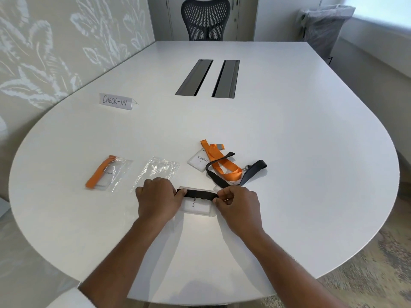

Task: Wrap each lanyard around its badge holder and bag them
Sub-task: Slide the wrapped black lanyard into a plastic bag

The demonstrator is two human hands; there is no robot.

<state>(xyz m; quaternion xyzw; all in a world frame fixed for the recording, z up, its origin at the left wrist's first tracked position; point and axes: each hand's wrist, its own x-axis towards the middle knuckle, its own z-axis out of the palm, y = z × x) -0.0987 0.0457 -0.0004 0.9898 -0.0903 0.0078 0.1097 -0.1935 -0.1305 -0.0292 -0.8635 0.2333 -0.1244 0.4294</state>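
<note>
White table [289, 130]: two bags, one empty [159, 171], one filled [109, 173]. Two loose holders, near edge. Left hand [156, 200], right hand [236, 207] pinching black lanyard [198, 193] across badge holder [196, 206]. Far half open.

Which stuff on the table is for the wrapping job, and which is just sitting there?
For the job: black lanyard, clear badge holder, orange lanyard with badge, empty clear plastic bag, bagged orange lanyard.

Just there: white CHECK-IN paper sign, black mesh chair.
</note>
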